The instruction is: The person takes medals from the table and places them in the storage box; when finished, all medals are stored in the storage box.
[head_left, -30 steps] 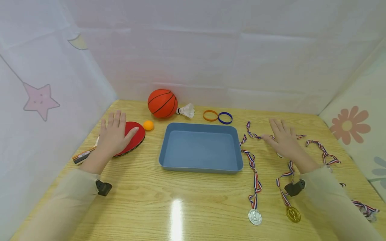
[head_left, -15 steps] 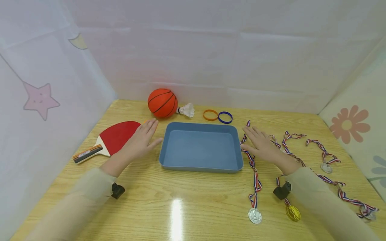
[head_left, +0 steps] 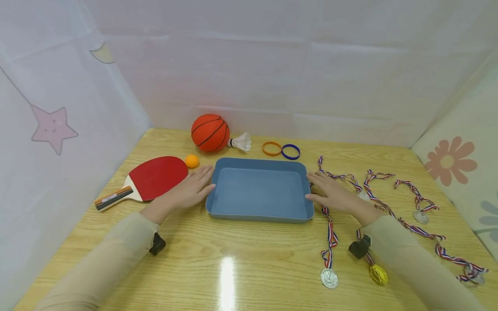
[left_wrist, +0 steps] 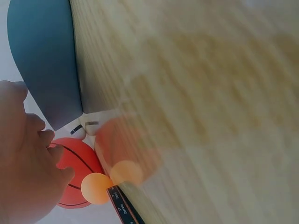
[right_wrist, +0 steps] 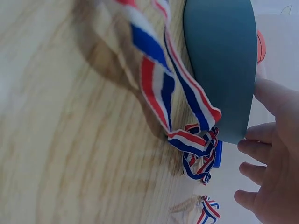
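A shallow blue-grey rectangular tray (head_left: 258, 194) sits mid-table. My left hand (head_left: 190, 189) is at its left side, fingers extended and fingertips by the rim. On the opposite side my right hand (head_left: 333, 193) has its fingers and thumb reaching to the right rim, above a striped medal ribbon (head_left: 330, 237). In the right wrist view, the thumb of the right hand (right_wrist: 280, 154) is at the tray wall (right_wrist: 222, 60). The left wrist view has the left hand (left_wrist: 28, 163) beside the tray wall (left_wrist: 44, 56); exact contact is hard to tell.
A red table tennis paddle (head_left: 157, 178) and orange ball (head_left: 192, 161) lie left. Behind are a basketball (head_left: 210, 133), shuttlecock (head_left: 241, 142), orange wristband (head_left: 271, 149) and blue wristband (head_left: 291, 151). Several ribboned medals spread rightward, including a silver medal (head_left: 329, 278) and gold medal (head_left: 378, 274).
Both hands have moved inward from far apart, the left from over the paddle and the right from over the medals, to the tray's two sides. The tray has not visibly moved.
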`<state>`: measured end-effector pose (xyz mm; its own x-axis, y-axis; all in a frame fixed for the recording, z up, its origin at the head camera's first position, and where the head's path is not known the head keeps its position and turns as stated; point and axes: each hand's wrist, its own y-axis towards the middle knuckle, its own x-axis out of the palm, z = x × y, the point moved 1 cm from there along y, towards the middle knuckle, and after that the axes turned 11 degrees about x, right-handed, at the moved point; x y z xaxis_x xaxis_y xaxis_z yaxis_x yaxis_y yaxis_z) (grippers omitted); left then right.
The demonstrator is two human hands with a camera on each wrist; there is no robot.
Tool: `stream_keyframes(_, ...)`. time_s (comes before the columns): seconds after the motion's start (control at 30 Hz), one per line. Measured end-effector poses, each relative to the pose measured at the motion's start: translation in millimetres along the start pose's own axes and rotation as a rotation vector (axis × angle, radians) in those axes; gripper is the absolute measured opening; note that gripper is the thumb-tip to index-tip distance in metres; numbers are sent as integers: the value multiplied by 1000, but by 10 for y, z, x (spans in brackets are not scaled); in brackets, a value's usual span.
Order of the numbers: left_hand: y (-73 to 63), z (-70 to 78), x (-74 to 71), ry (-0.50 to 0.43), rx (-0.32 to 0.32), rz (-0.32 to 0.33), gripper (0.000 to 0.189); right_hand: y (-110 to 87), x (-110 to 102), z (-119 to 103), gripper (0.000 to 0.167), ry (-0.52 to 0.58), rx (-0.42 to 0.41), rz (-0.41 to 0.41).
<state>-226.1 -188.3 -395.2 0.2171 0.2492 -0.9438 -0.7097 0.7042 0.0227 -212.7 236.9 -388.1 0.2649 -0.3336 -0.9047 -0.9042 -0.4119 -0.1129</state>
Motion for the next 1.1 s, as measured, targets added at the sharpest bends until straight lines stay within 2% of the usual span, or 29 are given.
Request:
stream_keyframes(0.13, 18, 6, 25, 14, 12, -27, 61, -13, -4, 0, 70, 32, -10, -9)
stream_keyframes(0.43, -25, 34, 43, 40, 17, -39, 60, -51, 19, -31, 71, 63, -13, -26)
stream_keyframes(0.87, -284, 187, 67, 72, 33, -26, 59, -258, 116, -175, 76, 34, -66, -16)
stream_keyframes(1.1, -420, 263, 77, 95, 24, -14, 60, -348, 153, -223, 76, 62, -79, -37)
